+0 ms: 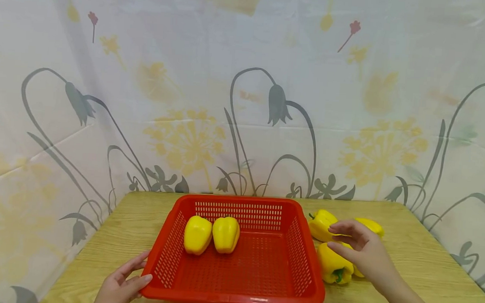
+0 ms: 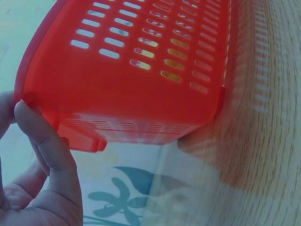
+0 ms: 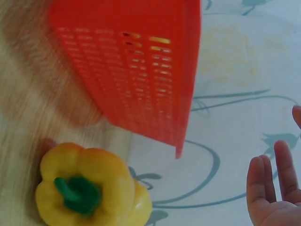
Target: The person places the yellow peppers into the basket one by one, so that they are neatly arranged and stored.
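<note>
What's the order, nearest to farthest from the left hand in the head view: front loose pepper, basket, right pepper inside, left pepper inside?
From the left hand:
1. Basket: gripped near its front left corner.
2. Left pepper: inside, toward the left.
3. Right pepper: inside, beside it on the right.
4. Front loose pepper: outside, right of the basket.

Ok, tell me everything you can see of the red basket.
The red basket looks like plastic: rectangular, open-topped, with slotted walls, a finely perforated floor and a solid rim. It stands upright on the wood-grained table. Two yellow peppers lie inside, in its left half. The left hand holds its rim by the near left corner; the right hand isn't touching it.
</note>
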`<state>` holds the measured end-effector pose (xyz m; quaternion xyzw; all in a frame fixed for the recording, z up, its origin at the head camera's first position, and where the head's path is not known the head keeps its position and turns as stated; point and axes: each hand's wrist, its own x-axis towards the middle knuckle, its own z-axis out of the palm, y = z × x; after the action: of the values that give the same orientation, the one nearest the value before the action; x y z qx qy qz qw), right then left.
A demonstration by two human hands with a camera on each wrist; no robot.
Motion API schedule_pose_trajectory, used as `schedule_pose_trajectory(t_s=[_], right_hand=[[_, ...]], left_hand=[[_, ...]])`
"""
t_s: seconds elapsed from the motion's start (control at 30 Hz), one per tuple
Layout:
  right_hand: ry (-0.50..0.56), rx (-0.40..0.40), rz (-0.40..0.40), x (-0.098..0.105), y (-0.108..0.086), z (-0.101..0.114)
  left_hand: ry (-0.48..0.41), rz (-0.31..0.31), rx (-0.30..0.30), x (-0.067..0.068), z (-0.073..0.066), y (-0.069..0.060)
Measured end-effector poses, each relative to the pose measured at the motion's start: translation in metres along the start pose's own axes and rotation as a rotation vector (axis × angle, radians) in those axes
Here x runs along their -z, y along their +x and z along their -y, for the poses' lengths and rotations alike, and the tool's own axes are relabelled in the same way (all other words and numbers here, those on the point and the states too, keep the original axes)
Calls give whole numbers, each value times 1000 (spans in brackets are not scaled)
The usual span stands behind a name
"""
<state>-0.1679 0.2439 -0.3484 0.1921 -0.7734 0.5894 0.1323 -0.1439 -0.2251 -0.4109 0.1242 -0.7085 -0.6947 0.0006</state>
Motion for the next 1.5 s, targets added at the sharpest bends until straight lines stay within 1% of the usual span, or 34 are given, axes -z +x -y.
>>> schedule_pose_trajectory(t_s=[0.17, 0.27, 0.43, 0.53, 0.73, 0.9, 1.0, 1.1, 1.2, 1.33, 1.4, 1.43, 1.5], right_hand=[[-75, -54, -25, 6, -8, -9], [-79, -66, -29, 9, -11, -16], [-84, -59, -43, 11, -16, -29], [-114, -62, -60, 12, -18, -35], [-182, -105, -76, 15, -22, -47], [-237, -138, -98, 16, -23, -56], [-263, -185, -83, 16, -23, -59], [-283, -238, -55, 17, -25, -59], [-292, -280, -50, 17, -26, -57], [-295, -254, -55, 18, -26, -57], [-298, -242, -42, 19, -26, -58], [-298, -243, -32, 19, -26, -59], [-301, -274, -17, 20, -27, -60]], left_hand=[[7, -1, 1, 0, 0, 0], [7, -3, 0, 0, 0, 0], [19, -13, 6, -1, -1, -1], [27, -15, 16, -2, -1, -2], [28, -20, 32, -2, -2, -3], [21, -15, 25, -2, -1, -2], [12, -11, 15, -2, 0, -1], [2, -12, 19, -2, -1, -1], [-1, -14, 21, -3, -1, -1], [0, -12, 12, -3, 0, -1], [-4, -9, 7, -2, 1, -1], [-6, -5, 4, -2, 1, -1], [-9, 0, 0, -2, 1, -1]])
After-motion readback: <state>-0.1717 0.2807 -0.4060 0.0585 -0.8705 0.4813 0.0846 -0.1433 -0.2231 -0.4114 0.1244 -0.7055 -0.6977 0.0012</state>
